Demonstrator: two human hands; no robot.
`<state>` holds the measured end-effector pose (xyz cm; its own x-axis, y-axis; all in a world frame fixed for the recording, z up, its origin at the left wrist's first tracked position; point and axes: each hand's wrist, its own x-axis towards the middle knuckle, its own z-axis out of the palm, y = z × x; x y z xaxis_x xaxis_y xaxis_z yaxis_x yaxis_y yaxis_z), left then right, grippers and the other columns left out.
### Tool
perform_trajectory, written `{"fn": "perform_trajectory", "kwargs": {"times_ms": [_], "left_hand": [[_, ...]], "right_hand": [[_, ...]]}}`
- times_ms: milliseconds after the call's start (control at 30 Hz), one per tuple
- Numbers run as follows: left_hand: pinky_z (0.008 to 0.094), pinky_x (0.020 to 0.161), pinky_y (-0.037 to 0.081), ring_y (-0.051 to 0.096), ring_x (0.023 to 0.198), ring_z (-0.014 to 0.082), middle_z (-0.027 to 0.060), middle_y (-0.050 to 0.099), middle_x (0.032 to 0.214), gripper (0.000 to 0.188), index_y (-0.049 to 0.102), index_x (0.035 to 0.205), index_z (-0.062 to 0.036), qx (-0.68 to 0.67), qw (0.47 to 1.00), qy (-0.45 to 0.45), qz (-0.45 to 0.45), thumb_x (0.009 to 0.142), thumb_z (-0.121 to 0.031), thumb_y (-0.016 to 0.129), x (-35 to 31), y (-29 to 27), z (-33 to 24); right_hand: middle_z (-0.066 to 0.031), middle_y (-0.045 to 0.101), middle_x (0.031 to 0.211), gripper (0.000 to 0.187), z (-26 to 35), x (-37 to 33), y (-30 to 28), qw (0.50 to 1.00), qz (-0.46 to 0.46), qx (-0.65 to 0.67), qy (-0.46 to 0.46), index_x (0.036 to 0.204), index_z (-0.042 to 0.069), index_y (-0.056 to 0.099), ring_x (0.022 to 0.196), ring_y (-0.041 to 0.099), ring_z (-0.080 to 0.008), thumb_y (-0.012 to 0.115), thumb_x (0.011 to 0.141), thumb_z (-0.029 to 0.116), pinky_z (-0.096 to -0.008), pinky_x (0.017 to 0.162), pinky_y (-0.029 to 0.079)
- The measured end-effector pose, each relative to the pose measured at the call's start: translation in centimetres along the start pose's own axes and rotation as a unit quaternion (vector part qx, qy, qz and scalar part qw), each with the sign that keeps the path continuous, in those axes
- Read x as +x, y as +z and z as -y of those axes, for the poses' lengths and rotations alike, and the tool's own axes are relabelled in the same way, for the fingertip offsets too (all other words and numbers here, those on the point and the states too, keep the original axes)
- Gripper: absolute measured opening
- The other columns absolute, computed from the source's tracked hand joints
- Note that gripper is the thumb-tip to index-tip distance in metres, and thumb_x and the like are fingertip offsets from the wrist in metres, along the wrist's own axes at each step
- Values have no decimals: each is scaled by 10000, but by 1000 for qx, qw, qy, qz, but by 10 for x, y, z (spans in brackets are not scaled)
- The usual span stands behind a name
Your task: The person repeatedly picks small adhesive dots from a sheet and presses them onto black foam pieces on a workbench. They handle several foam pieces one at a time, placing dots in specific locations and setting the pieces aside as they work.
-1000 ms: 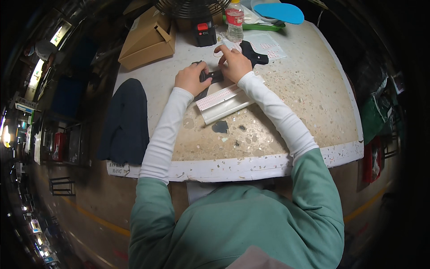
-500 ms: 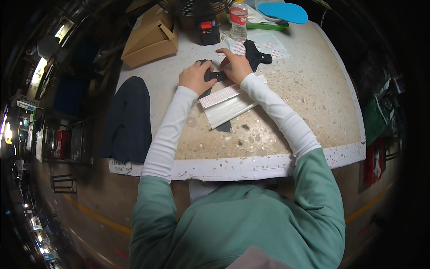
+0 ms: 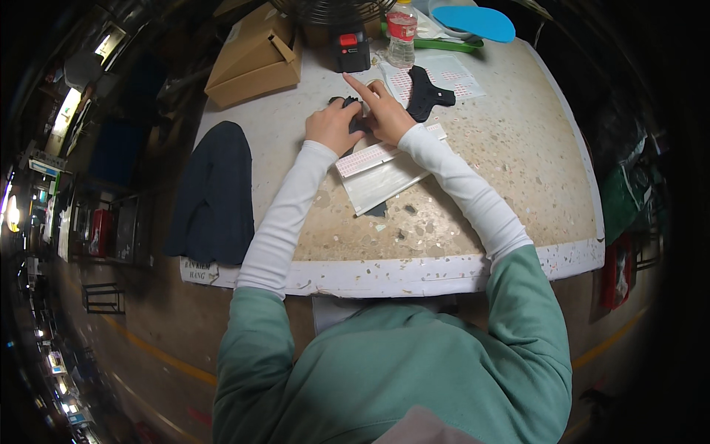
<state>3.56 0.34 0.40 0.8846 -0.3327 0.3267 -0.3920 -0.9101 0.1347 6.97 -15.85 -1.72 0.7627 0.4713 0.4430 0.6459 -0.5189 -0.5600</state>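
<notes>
Near the far middle of the table, my left hand (image 3: 333, 127) is closed around a small black piece (image 3: 356, 120), mostly covered by my fingers. My right hand (image 3: 387, 115) meets it from the other side, thumb and lower fingers at the piece and index finger stretched out to the far left. Just right of my hands lies a black three-armed piece (image 3: 425, 92), flat on the table. Under my right wrist is a white sticker sheet (image 3: 367, 157) with rows of small red marks, on a pale backing. A second sticker sheet (image 3: 460, 83) lies beyond the three-armed piece.
A cardboard box (image 3: 251, 66) stands at the far left, beside a black block with a red part (image 3: 350, 50) and a fan grille (image 3: 333, 9). A bottle (image 3: 401, 37), a green tray (image 3: 451, 46) and a blue oval (image 3: 477, 24) sit behind. Dark fabric (image 3: 211, 196) covers the left edge.
My right index finger has straightened toward the far left, and the two hands have drawn closer together. The black piece is more covered than before. The view has shifted slightly.
</notes>
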Motion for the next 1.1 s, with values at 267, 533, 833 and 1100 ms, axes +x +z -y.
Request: {"fn": "perform_trajectory", "kwargs": {"times_ms": [267,533,833,1100], "left_hand": [[407,658,529,653,784,282,45,612,897,281,590,915,-214,-3,1000,-8,21,695,-301,742,0,0,2],[412,635,534,655,759,303,78,608,878,263,576,966,-248,6,1000,-23,-8,721,-207,663,2,4,-1],[415,633,535,655,745,303,86,600,888,284,576,939,-237,12,1000,-19,15,688,-246,709,-2,3,-8],[418,623,528,652,738,308,79,598,873,273,568,927,-238,-23,1000,-2,1,687,-245,700,-2,-1,0]], "right_hand": [[-191,464,1105,954,-8,5,-7,998,-67,-15,7,1442,268,313,871,600,-386,633,639,-134,-417,750,530],[-150,500,1082,885,-11,3,-9,990,-24,124,66,1419,224,367,854,619,-250,638,664,-151,-299,723,553],[-188,522,1072,703,-21,0,3,996,-71,-54,6,1336,166,462,840,615,-344,628,696,-74,-385,773,527],[-170,667,880,230,-29,5,-5,994,-56,-21,92,1053,78,679,752,666,-265,615,873,206,-339,701,521]]}}
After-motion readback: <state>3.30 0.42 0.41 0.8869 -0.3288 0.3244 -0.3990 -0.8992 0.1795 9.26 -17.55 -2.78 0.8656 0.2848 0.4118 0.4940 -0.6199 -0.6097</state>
